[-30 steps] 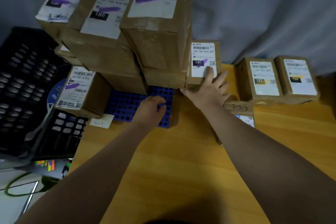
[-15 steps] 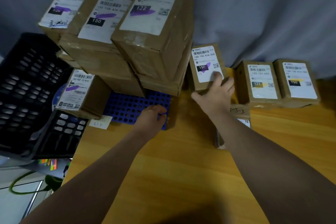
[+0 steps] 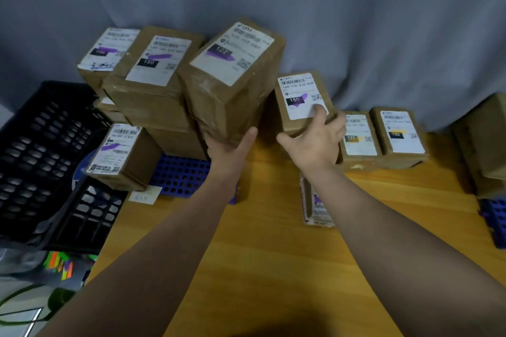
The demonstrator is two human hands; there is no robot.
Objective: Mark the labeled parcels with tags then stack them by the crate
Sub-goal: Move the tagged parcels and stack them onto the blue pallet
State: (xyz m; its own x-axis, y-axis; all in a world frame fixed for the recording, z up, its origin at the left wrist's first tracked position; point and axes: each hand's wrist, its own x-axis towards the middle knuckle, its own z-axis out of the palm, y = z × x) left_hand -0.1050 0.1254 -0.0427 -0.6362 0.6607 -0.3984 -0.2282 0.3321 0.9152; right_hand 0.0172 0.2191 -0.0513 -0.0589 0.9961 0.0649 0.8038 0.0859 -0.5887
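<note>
A small brown parcel point(image 3: 301, 101) with a white label marked 150 and a purple streak is lifted off the table; my right hand point(image 3: 315, 142) grips its near end, fingers over the label. My left hand point(image 3: 230, 148) holds the lower near corner of a large parcel point(image 3: 232, 85) labelled 122 with a purple mark, which tops the stack beside a black crate point(image 3: 41, 150). Two more purple-marked parcels point(image 3: 153, 74) sit on that stack, another point(image 3: 120, 156) lower down. Two yellow-marked parcels point(image 3: 383, 137) lie on the right.
A blue perforated tray point(image 3: 180, 175) lies under the stack on the wooden table point(image 3: 273, 254). A flat packet point(image 3: 315, 205) lies under my right forearm. More cardboard boxes point(image 3: 484, 145) and a blue tray stand at the right edge. A grey curtain hangs behind.
My right hand has lifted the small 150 parcel up and away from the stack. My left hand moved from the blue tray up to the corner of the 122 parcel.
</note>
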